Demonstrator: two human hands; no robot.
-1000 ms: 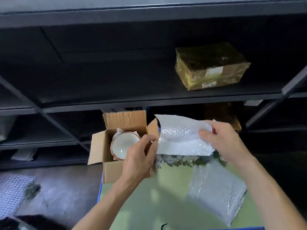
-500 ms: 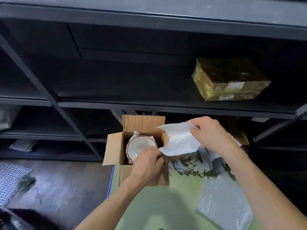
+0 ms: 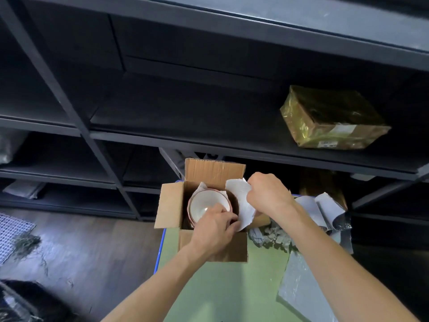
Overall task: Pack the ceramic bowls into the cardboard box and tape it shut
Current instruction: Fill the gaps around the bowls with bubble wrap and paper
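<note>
The brown cardboard box (image 3: 212,251) stands open at the desk's (image 3: 220,287) far-left corner, with flaps raised at 12 and 9 o'clock. Inside, toward 9 o'clock, a white ceramic bowl (image 3: 204,202) with a reddish rim sits mouth-up.

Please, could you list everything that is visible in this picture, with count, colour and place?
cardboard box: one, brown, flaps open, table's far left corner
ceramic bowls: one stack, white inside, reddish rim, in the box; number unclear
bubble wrap sheet: one, white, at the box's right side
table: one, green top
loose wrap sheets: several, grey, table's right side
shredded filler: one heap, grey, right of the box
parcel: one, gold-brown, on the shelf
shelving: dark, behind the table
left hand: at the bowls' near rim, grip unclear
right hand: grips the bubble wrap sheet
</note>
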